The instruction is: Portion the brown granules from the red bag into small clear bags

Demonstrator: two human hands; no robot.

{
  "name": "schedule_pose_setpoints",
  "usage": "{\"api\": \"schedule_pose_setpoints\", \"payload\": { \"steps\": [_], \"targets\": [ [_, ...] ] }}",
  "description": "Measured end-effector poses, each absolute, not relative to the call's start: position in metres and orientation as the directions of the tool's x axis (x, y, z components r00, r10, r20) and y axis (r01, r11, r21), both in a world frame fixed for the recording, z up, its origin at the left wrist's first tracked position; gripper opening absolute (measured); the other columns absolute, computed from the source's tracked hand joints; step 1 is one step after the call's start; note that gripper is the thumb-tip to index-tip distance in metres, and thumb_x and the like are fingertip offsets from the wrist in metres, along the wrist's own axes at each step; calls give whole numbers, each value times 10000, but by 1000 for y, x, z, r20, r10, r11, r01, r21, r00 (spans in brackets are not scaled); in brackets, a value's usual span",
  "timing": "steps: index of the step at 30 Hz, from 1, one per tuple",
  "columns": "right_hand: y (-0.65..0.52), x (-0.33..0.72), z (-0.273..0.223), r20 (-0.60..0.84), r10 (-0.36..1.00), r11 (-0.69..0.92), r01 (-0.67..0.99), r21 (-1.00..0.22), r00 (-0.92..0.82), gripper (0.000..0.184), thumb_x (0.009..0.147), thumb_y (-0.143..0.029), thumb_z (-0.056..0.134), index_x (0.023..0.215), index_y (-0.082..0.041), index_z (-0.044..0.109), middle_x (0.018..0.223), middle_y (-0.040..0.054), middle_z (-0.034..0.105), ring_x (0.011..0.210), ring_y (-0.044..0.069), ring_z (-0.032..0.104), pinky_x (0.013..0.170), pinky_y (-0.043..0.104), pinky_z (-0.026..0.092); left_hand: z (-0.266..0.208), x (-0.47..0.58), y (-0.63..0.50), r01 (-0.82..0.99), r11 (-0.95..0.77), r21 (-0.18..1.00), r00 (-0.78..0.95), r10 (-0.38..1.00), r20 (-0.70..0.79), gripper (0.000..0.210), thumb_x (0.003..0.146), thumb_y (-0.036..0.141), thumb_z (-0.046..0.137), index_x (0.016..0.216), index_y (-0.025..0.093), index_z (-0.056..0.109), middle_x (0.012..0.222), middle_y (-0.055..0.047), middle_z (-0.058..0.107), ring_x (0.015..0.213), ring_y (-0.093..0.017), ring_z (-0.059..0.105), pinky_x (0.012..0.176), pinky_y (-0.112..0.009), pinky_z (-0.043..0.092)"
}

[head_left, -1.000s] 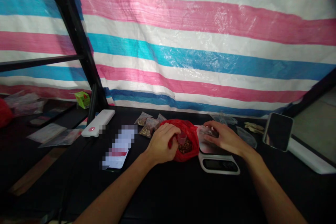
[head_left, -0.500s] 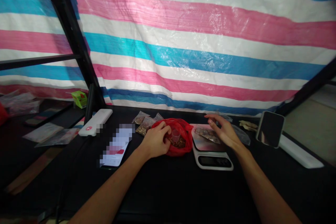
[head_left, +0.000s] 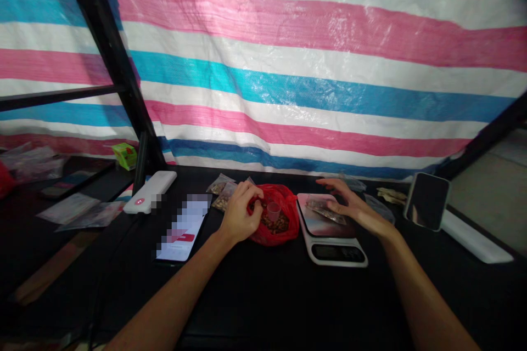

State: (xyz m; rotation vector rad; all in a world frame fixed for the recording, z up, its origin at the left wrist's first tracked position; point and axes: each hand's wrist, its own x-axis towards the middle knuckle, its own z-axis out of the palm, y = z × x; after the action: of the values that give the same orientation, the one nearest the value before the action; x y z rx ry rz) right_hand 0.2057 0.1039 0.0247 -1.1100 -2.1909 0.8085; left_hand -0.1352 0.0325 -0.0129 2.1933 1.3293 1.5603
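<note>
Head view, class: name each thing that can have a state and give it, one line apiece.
Red bag, open, brown pieces inside
Clear cup, seemingly upright on the pieces
Scale, bearing one packet, no reading legible
Packet, filled, lying flat
Rear packets, filled
Left phone, screen lit
Right device, propped up, screen dark
Left hand, curled at the red bag's rim, grip unclear
Right hand, open, over the scale

I can see a big, crinkly sheet point(head_left: 288, 68) with pink, blue and white stripes behind a black table point(head_left: 321, 307). Dark bars point(head_left: 99, 35) slant on both sides. Light makes the sheet shiny.
</note>
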Motion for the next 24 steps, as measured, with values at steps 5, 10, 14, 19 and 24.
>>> {"api": "schedule_pose_setpoints", "payload": {
  "steps": [5, 10, 14, 19, 24],
  "targets": [
    [98, 208, 34, 123, 804, 458, 473, -753, -582, 767, 814, -549, 807, 1488, -345, 499, 1611, 84, 442, 1487, 360, 422, 1233, 524, 352, -14, -139, 34, 523, -650, 551, -39, 628, 778, 187, 868, 41, 499, 883, 212, 573, 886, -32, 580, 883, -208, 562, 794, -356, 437],
    [98, 208, 29, 47, 833, 435, 600, -672, -551, 816, 754, -569, 842, 1463, -292, 548, 1536, 128, 526, 1383, 382, 531, 1175, 544, 426, -15, -141, 36, 494, -649, 578, -129, 603, 787, 191, 882, 43, 490, 836, 206, 578, 818, -13, 556, 783, -179, 557, 715, -327, 415],
    [98, 201, 25, 46, 836, 466, 664, -585, -547, 711, 751, -522, 844, 1387, -295, 620, 1401, 105, 626, 1268, 345, 610, 1132, 554, 458, -18, -140, 39, 499, -632, 593, -188, 589, 786, 194, 892, 51, 488, 809, 203, 575, 791, -7, 554, 750, -170, 549, 690, -317, 402],
    [98, 193, 25, 123, 839, 472, 596, -649, -531, 488, 819, -551, 794, 1218, -282, 714, 1269, 77, 719, 1189, 324, 666, 1106, 541, 477, -18, -141, 41, 485, -629, 608, -218, 586, 780, 182, 894, 69, 501, 790, 201, 570, 773, -2, 556, 737, -168, 545, 687, -312, 398],
    [92, 181, 35, 261, 859, 426, 331, -842, -440, 509, 831, -534, 809, 1237, -257, 679, 1255, 95, 739, 1130, 302, 718, 1004, 455, 575, -18, -141, 44, 467, -628, 623, -243, 586, 773, 181, 899, 83, 500, 784, 202, 572, 769, -3, 563, 733, -170, 545, 689, -314, 401]
  ]
}}
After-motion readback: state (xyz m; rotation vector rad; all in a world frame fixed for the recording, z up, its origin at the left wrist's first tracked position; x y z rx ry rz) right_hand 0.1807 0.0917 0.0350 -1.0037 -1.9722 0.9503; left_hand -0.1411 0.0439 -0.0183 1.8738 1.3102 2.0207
